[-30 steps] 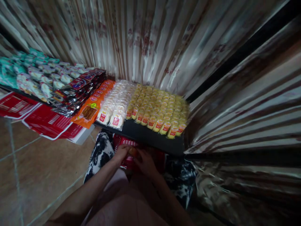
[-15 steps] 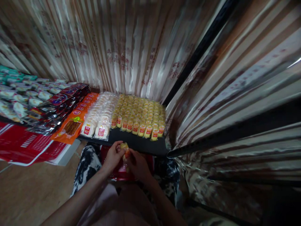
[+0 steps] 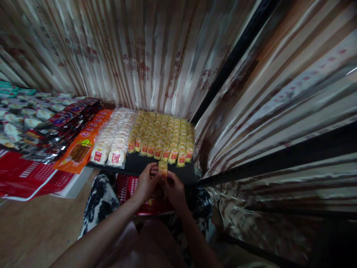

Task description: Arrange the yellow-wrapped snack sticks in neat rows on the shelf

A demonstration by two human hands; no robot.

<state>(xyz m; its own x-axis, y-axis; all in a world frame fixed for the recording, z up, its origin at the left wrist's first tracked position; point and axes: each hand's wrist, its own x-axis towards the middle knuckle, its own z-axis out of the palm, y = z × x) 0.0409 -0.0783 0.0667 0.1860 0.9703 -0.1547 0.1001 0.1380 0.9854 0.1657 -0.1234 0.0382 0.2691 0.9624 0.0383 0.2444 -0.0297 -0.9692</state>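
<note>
Yellow snack pack (image 3: 163, 167), as I saw it, was gripped by the left hand (image 3: 146, 183) and right hand (image 3: 176, 191) at the black shelf's (image 3: 137, 162) near edge, nearer than rows of matching packs (image 3: 163, 134), with white packs (image 3: 116, 157) to their left.

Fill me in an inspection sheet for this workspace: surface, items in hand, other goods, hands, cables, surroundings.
Surface: black shelf, bare strip along its front edge.
Items in hand: one yellow packet at the fingertips; whether it touches the shelf is unclear. Similar yellow packets stand in rows behind it.
Other goods: white packets, an orange pack and dark packs to the left; a red container between the knees, contents hard to make out.
Hands: left hand and right hand both on the held packet.
Cables: nothing seen.
Surroundings: pleated curtain behind, black post, brown floor; dim light.
</note>
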